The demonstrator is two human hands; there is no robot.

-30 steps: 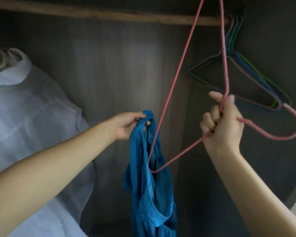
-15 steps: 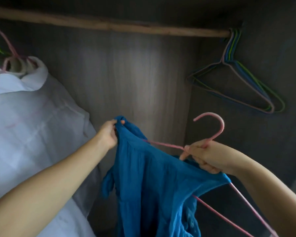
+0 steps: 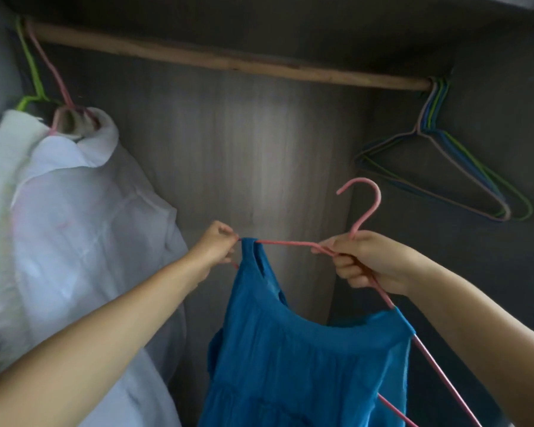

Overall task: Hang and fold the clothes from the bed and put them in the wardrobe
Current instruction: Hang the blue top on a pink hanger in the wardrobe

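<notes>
Left hand [image 3: 214, 245]: fingers curled and pinching the far-left tip of the pink hanger [image 3: 366, 211], just beside the strap of the blue dress
Right hand [image 3: 363, 261]: fingers wrapped round the hanger's neck, where the two arms meet below the hook; thumb side up
Pink hanger: held in mid-air between both hands, hook pointing up and free of the rail; its right arm slopes down past the right wrist
Blue dress [image 3: 296, 362]: one strap looped over the hanger's left arm, the other shoulder on the right arm lower down; body hangs below, out of the bottom edge
Wooden rail [image 3: 228, 61]: runs across the top of the wardrobe [image 3: 253, 155], above both hands
Spare hangers [image 3: 444, 167]: a bunch of coloured wire ones at the rail's right end
White garment [image 3: 74, 226]: hung at the rail's left end on a pink hanger, a green hanger beside it
</notes>
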